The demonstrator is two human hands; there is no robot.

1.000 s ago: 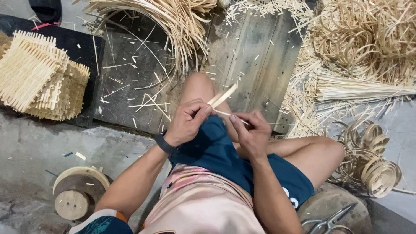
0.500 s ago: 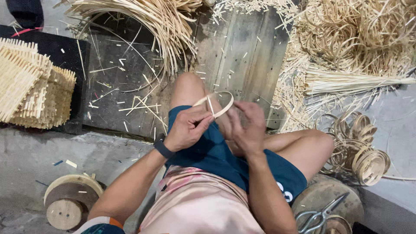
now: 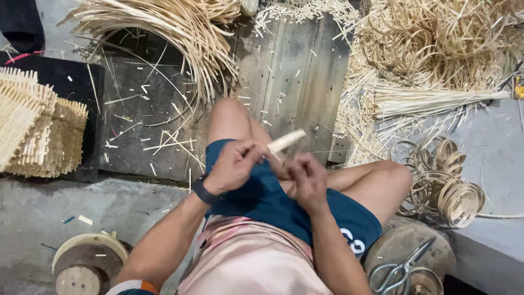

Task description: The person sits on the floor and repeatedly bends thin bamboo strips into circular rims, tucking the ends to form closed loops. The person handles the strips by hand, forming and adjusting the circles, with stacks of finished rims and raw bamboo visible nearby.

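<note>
A pale bamboo strip (image 3: 286, 141) is held over my lap, its free end sticking up to the right. My left hand (image 3: 236, 164) pinches it from the left, thumb and fingers closed on it; a dark band sits on that wrist. Just below and to the right, my right hand (image 3: 305, 176) is curled around the strip's lower part. The part inside the hands is hidden, so its shape there cannot be told. I sit with knees apart, in blue shorts.
Long bamboo strips (image 3: 180, 33) lie piled ahead on dark wooden boards (image 3: 289, 76). Woven bamboo mats (image 3: 38, 131) stack at left. Coiled bamboo rings (image 3: 453, 186) and a loose tangle (image 3: 436, 38) sit at right. Scissors (image 3: 401, 270) rest on a round wooden block; another wooden disc (image 3: 84, 265) lies lower left.
The strip was bent into a loop between my hands half a second ago; now only a short straight end shows above them. My hands have drawn closer together.
</note>
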